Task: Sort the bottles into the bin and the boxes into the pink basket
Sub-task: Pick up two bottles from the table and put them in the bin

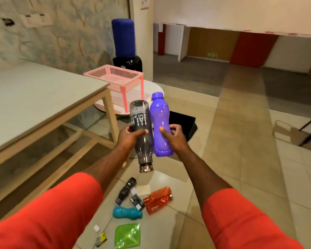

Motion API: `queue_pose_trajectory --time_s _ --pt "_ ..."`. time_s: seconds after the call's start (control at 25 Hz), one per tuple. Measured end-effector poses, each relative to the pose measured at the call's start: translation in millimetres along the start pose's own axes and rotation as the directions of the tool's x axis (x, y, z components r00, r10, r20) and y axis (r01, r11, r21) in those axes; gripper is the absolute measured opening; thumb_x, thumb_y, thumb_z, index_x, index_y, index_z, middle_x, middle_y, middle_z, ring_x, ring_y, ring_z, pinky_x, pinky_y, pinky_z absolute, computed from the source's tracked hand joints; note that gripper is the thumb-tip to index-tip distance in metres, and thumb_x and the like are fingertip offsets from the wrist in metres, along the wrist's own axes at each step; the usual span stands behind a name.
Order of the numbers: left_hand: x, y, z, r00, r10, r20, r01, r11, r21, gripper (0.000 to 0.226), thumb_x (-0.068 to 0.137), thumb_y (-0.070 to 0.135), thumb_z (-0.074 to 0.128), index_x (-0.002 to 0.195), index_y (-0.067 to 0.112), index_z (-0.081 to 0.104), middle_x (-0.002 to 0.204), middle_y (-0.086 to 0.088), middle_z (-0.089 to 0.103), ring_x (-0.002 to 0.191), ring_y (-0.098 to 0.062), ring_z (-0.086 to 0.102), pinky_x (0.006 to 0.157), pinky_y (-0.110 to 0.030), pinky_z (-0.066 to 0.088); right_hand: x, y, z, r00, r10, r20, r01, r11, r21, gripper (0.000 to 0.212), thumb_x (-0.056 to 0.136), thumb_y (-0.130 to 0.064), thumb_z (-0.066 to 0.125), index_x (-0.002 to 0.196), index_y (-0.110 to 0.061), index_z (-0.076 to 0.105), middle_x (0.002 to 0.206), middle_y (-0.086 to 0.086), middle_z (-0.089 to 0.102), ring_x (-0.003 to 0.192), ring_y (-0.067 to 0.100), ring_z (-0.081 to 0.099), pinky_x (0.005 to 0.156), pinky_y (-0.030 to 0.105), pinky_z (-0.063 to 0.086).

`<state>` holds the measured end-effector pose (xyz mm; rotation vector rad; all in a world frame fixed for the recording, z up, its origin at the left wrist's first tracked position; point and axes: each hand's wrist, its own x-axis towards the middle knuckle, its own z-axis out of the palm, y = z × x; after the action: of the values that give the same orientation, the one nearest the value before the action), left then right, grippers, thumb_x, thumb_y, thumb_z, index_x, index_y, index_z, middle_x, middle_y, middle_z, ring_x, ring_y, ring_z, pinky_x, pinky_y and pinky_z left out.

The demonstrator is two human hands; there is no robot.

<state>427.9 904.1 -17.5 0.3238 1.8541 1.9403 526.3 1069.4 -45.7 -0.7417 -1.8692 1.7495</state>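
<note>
My left hand [128, 135] grips a dark translucent bottle [142, 146], held upside down with its metal cap pointing at the floor. My right hand [172, 136] holds a purple bottle [160, 123] upright, cap up. The two bottles touch side by side in front of me. Just behind them a black bin [184, 123] stands on the floor, partly hidden. The pink basket [115, 78] sits on a low white round table [151, 87] farther back. On the floor near my feet lie a black bottle [126, 190], two orange bottles [158, 199], a teal bottle [127, 212] and a small dark box [136, 201].
A large table with a wooden frame [43, 97] stands on my left. A green square lid [127, 235], a white box [96, 228] and a yellow box [101, 239] lie by my feet. A water dispenser [124, 44] stands behind the basket. Tiled floor stretches to the right.
</note>
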Motion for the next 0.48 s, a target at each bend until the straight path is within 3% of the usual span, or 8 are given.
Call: queue_pose_trajectory --time_s 0.12,0.28,0.36,0.48 --pt "6 -5 59 0.994 -0.014 0.110 0.012 1.000 0.020 0.044 0.076 0.011 0.083 0.110 0.030 0.061 0.112 0.001 0.073 0.097 -0.014 0.073 0.076 -0.027 0.057 22 12 -62 0.996 0.000 -0.091 -0.006 0.998 -0.058 0.048 0.086 -0.033 0.080 0.119 -0.013 0.052 0.110 0.007 0.062 0.085 0.013 0.063 0.076 0.023 0.054" --pt "34 -21 123 0.984 -0.020 0.178 0.016 1.000 0.023 0.047 0.075 0.008 0.084 0.108 0.030 0.058 0.103 0.006 0.072 0.079 -0.002 0.074 0.058 -0.017 0.057 52 35 -122 0.997 0.021 -0.071 -0.027 0.996 -0.089 0.059 0.088 -0.029 0.078 0.138 -0.012 0.052 0.122 0.008 0.066 0.103 0.023 0.067 0.089 0.038 0.057" --pt "54 -32 152 0.977 -0.035 0.211 0.025 0.998 0.052 0.052 0.075 0.010 0.085 0.118 0.024 0.058 0.109 0.003 0.072 0.092 -0.011 0.074 0.067 -0.024 0.061 70 48 -146 0.995 0.037 -0.091 -0.047 0.993 -0.108 0.052 0.088 -0.027 0.078 0.132 -0.014 0.054 0.121 0.008 0.067 0.101 0.024 0.068 0.083 0.036 0.058" --pt "100 -53 198 0.963 -0.062 0.263 0.044 0.996 0.071 0.061 0.074 0.010 0.086 0.127 0.020 0.058 0.119 -0.003 0.071 0.108 -0.024 0.070 0.090 -0.046 0.060 117 68 -180 0.986 0.068 -0.151 -0.088 0.987 -0.131 0.049 0.085 -0.023 0.079 0.126 -0.014 0.052 0.118 0.008 0.066 0.097 0.023 0.067 0.072 0.028 0.054"
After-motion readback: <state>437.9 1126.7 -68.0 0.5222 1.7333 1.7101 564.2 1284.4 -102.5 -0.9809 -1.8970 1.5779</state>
